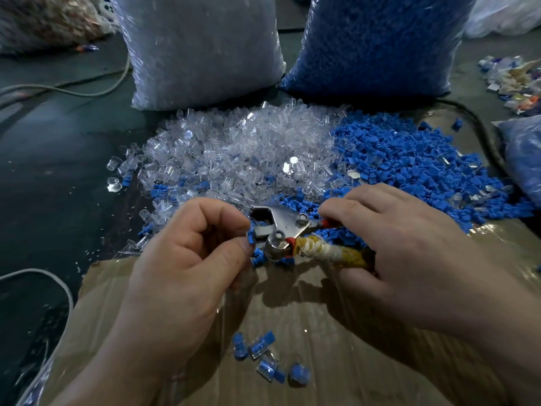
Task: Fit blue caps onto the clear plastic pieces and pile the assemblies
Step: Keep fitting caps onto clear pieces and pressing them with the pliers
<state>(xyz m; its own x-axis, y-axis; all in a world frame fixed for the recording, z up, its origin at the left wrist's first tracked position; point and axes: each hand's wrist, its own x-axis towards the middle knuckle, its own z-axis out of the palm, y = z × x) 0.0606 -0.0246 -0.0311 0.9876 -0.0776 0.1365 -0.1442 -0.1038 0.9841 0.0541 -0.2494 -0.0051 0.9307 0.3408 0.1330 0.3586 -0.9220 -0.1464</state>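
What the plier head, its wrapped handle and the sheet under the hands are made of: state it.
Plier head: bare metal, probably steel; silvery, shiny, bolted.
Handle: wound in yellowish-white tape or cord, unclear which; ridged turns, red underneath.
Sheet: brown cardboard, seemingly film-covered; glossy streaks.

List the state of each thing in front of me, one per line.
Silver metal plier tool, held, head at small blue plastic cap.
Left hand, pinching that cap.
Right hand, gripping the tool's handles.
Capped clear plastic assemblies, loose on brown cardboard.
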